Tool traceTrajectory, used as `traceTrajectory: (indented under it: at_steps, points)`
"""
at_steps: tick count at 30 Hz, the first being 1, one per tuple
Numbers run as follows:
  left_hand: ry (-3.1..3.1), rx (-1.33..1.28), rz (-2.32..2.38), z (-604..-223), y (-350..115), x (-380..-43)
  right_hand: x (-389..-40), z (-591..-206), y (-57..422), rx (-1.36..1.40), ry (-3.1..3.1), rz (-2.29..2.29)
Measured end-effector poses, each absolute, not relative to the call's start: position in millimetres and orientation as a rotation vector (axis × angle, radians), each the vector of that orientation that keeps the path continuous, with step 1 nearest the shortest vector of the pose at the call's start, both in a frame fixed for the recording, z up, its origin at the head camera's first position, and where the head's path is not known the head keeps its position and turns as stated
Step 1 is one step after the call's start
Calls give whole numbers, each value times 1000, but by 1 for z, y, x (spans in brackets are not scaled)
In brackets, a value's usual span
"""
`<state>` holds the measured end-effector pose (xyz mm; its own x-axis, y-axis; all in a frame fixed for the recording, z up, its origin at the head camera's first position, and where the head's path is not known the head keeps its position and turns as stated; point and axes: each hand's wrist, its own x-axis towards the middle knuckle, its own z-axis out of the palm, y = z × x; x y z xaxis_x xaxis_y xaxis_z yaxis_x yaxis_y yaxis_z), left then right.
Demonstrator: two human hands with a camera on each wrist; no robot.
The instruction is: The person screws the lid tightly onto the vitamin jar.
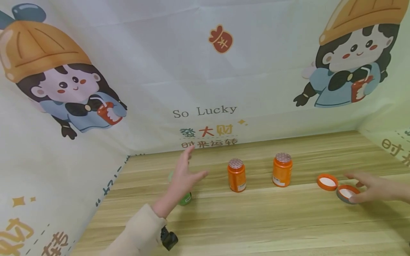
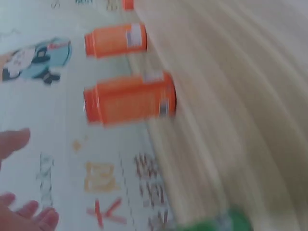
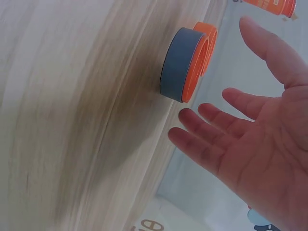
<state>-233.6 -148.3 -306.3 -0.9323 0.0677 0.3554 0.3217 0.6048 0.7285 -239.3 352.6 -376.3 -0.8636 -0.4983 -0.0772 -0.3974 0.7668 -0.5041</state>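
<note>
My left hand (image 1: 183, 177) hovers with fingers spread and thumb apart, holding nothing. Behind it, a green container (image 1: 185, 200) is mostly hidden; part of the green container (image 2: 224, 224) shows blurred in the left wrist view. Two orange bottles stand upright, their tops covered by patterned seals: a nearer bottle (image 1: 237, 180) and one farther right (image 1: 282, 174). My right hand (image 1: 376, 187) reaches over a grey-sided lid (image 1: 347, 193) with an orange inner rim. In the right wrist view its fingers are extended, with a gap to that lid. An orange lid (image 1: 327, 182) lies beside the grey one.
Everything stands on a wood-grain table (image 1: 256, 224). A pale printed cloth (image 1: 153, 71) with cartoon figures and lettering rises behind it and along both sides. A small black device (image 1: 168, 238) sits at my left wrist.
</note>
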Motion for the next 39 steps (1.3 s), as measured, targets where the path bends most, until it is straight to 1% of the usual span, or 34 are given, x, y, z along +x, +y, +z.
traceTrajectory:
  at_steps: [8,14,21,31,39]
  points:
    - [-2691,-303,-1334,-327,-96,-237,-240,-381,354,-718,2665,-739]
    - [-2730,-248,-1472,-343,-72,-246,-237,-384,349,-766,2715,-673]
    - [-2687,-268,-1512,-362,-61,-258,-238,-389,348,-797,2774,-653]
    - [-2645,-135,-1596,-375,-54,-268,-240,-384,344,-641,2829,-586]
    - [-2663,-93,-1532,-385,-54,-273,-243,-385,349,-678,2851,-555]
